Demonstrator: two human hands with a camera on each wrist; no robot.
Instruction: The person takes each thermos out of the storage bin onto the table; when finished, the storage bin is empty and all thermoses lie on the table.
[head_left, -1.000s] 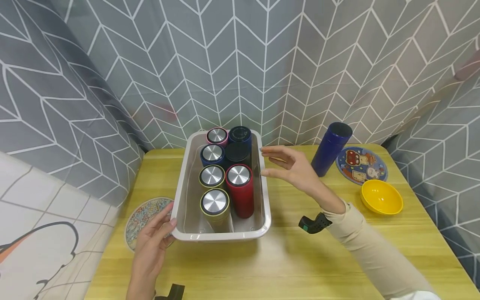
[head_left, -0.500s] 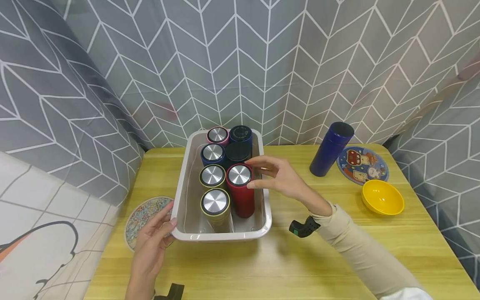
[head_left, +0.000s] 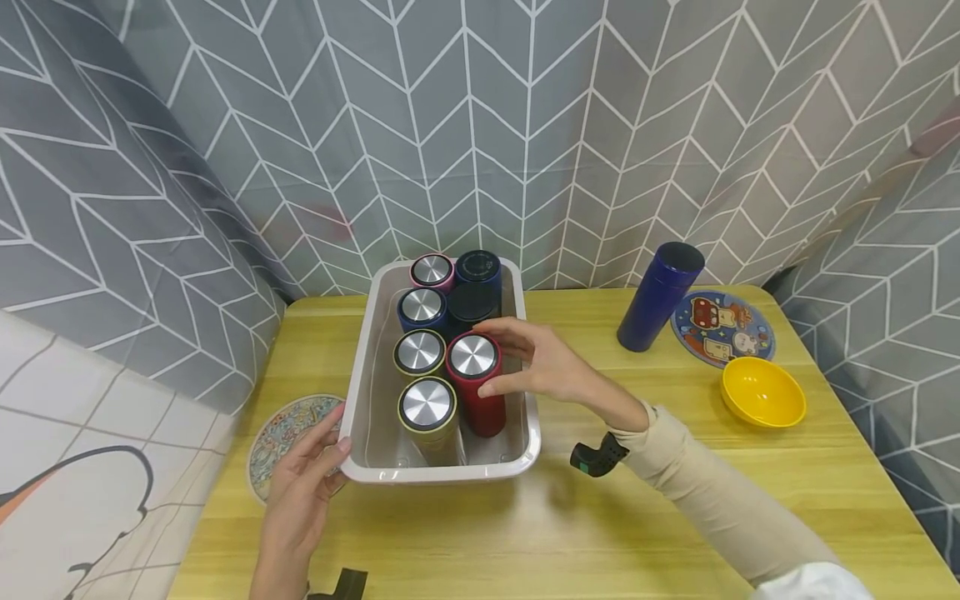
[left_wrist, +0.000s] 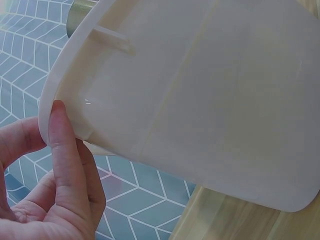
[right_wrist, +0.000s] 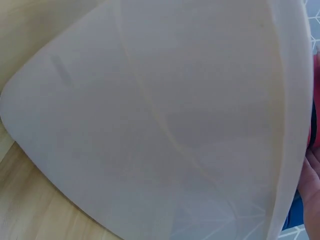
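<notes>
A white plastic bin (head_left: 361, 392) stands on the table, holding several upright thermos bottles. My left hand (head_left: 303, 475) pinches the bin's left rim; in the left wrist view the fingers (left_wrist: 65, 150) lie on both sides of that rim. My right hand (head_left: 543, 362) reaches over the right rim and grips the red thermos (head_left: 487, 408) near its top, thumb in front and fingers behind. Beside it stand a yellow-rimmed thermos (head_left: 427, 403) and another yellow-rimmed one (head_left: 419, 352). The right wrist view shows mostly the bin's outer wall (right_wrist: 150, 125), with the hand largely cut off.
Behind the red thermos are a black-lidded bottle (head_left: 472, 302) and several others. A dark blue thermos (head_left: 656, 300) stands on the table to the right, near a round cartoon mat (head_left: 723, 329) and a yellow bowl (head_left: 763, 392). Another round mat (head_left: 281, 433) lies left of the bin.
My right hand has moved left from the bin's right rim to the red thermos and closed round its upper part. The thermos top has shifted slightly left. My left hand stays on the rim.
</notes>
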